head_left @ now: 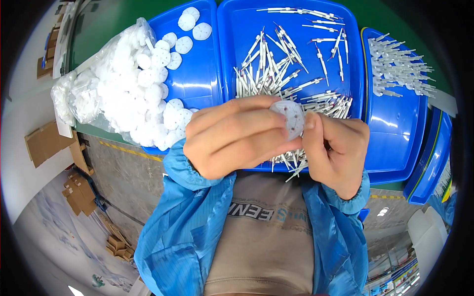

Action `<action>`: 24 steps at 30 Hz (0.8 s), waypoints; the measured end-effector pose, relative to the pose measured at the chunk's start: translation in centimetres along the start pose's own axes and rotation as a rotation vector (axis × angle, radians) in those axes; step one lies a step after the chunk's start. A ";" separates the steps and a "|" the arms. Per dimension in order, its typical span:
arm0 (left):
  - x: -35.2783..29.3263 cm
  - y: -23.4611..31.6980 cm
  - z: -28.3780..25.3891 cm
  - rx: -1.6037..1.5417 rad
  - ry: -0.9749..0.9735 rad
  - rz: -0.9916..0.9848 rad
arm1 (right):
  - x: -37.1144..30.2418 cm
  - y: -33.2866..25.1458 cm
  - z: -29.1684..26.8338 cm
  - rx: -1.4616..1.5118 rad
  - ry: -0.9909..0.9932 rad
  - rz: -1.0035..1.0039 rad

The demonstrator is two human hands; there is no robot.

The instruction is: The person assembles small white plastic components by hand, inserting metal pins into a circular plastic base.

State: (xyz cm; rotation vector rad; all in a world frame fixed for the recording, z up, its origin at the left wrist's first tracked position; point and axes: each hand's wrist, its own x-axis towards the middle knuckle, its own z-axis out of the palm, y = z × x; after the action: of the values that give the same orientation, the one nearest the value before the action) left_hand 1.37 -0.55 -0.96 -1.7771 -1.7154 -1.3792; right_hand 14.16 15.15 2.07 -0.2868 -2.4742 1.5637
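Between its fingertips, my left hand [234,135] grips a round white plastic disc [292,117] with small holes in it. At the disc's right edge, my right hand [340,153] is closed, thumb against the curled fingers. Whatever its fingers pinch is hidden or too small to name. Both hands are over the near part of a blue tray [286,44], where many thin white sticks [266,74] with dark reddish ends lie in loose piles.
At left, a clear plastic bag [81,98] spills white discs [170,116] into another blue tray [197,79]. The right-hand blue tray [395,133] holds rows of white pieces with stems [397,64]. More blue trays [429,158] are stacked beyond it. Cardboard boxes [79,192] stand at far left.
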 end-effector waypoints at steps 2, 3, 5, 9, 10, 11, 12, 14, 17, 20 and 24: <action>0.2 0.6 0.4 -0.177 0.076 -0.253 | 0.1 0.2 0.3 -0.176 0.133 0.028; 0.0 1.1 0.3 -0.231 0.102 -0.393 | 0.4 0.6 0.9 -0.008 0.236 0.035; 0.5 1.6 0.5 -0.443 0.225 -0.571 | 1.5 1.8 1.1 -0.041 0.264 -0.148; -0.5 -0.1 0.0 -0.652 0.183 -0.615 | 1.0 1.2 0.7 0.019 0.104 -0.220; -0.6 -0.2 0.0 -0.660 0.129 -0.573 | 0.6 0.7 0.6 0.102 -0.011 -0.077; -0.5 0.0 0.1 -0.664 0.123 -0.574 | 0.6 0.2 0.6 0.114 -0.042 -0.027; -0.3 0.6 0.3 -0.696 0.190 -0.651 | 0.4 0.1 0.7 0.115 -0.037 -0.023; 0.0 0.8 0.4 -0.731 0.250 -0.729 | 0.1 0.0 0.9 -0.038 0.011 0.013; 0.5 0.4 0.7 -0.639 0.149 -0.630 | 0.3 0.5 1.7 -0.266 0.245 -0.337; 0.5 -0.5 1.3 -0.460 0.188 -0.402 | 0.2 0.3 1.4 -0.287 0.236 -0.376; 1.4 1.4 2.0 -0.499 0.316 -0.582 | 0.0 -0.1 1.3 -0.203 0.249 -0.335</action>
State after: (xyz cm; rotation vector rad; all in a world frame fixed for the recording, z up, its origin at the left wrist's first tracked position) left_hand 3.17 1.51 -0.33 -1.1781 -1.8948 -2.3571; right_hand 13.84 13.99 1.66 -0.0829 -2.3387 1.0784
